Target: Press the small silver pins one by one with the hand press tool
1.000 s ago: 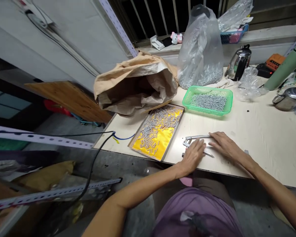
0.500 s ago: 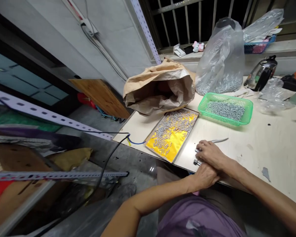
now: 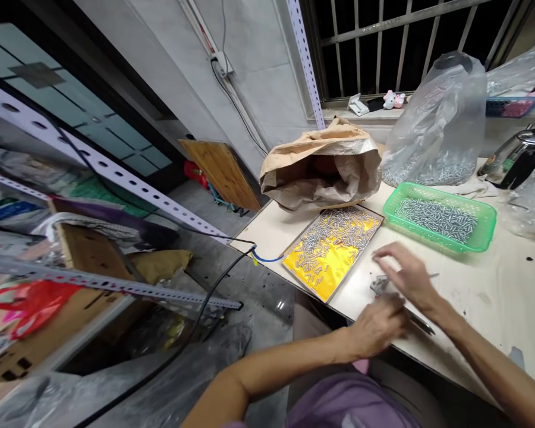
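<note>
On the table [image 3: 485, 282] near its front edge, holds right hand [image 3: 408, 276] open above 1 metal tool [image 3: 378, 285] and curls left hand [image 3: 380, 326] over it, cannot tell if gripping, with yellow-lined tray [image 3: 333, 270] beside, probably for easy reach.

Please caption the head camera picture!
Left hand and right hand by a grey metal tool, near a rectangular yellow-bottomed tray of silvery rods.

My top [image 3: 343, 398] is a muted purple, creased in soft folds, with a pale patch low on the front. Both my forearms [image 3: 289, 359] are bare, as are my left hand [image 3: 378, 327], blurred here, and right hand [image 3: 408, 279]. My trousers [image 3: 310, 324] look dull grey-brown.
</note>
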### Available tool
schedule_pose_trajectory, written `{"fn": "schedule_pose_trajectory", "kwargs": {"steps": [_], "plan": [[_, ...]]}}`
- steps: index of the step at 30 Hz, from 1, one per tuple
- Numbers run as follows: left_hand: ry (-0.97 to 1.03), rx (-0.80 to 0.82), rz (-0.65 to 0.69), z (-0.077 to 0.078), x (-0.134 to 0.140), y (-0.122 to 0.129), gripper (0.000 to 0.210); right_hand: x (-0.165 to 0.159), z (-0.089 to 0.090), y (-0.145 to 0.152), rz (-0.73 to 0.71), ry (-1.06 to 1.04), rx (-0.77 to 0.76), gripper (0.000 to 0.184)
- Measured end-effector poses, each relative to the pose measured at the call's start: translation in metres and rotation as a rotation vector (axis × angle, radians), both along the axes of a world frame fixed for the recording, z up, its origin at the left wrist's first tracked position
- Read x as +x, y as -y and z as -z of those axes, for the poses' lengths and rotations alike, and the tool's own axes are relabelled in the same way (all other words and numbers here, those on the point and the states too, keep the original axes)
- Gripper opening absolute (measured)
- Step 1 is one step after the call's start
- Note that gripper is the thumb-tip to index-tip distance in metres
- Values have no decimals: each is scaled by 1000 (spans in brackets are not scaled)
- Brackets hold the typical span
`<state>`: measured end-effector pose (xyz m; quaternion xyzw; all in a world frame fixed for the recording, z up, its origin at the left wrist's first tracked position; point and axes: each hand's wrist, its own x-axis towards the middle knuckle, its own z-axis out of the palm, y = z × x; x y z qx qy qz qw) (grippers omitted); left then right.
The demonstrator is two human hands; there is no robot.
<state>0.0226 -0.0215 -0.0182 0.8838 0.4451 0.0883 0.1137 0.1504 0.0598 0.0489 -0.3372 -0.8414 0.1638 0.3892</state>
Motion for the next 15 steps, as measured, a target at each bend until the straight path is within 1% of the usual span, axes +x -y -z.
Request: {"fn": "schedule_pose_trajectory", "kwargs": {"steps": [2,4,6,7,8,9,11,13,15], "plan": [[-18,42,-144,-11,-30,-8,24,22,-21,-25,214,14,72,20],[-94,122,-468,-22,-62,-17,21,48,-32,-55,366,129,122,24],[-191,110,-608,-29,-88,-25,17,72,-32,-79,509,299,123,31],[-231,86,-637,-31,-97,-28,17,80,-27,-85,585,366,96,37],[-263,58,-641,-31,-104,-30,17,86,-21,-87,609,414,78,42],[-287,35,-639,-30,-108,-33,17,89,-14,-84,608,442,67,45],[-325,9,-630,-27,-111,-36,18,86,2,-63,508,446,67,46],[-351,2,-623,-24,-111,-40,19,76,16,-31,365,418,59,42],[-366,-1,-606,-21,-111,-43,19,65,26,6,252,394,14,35]]}}
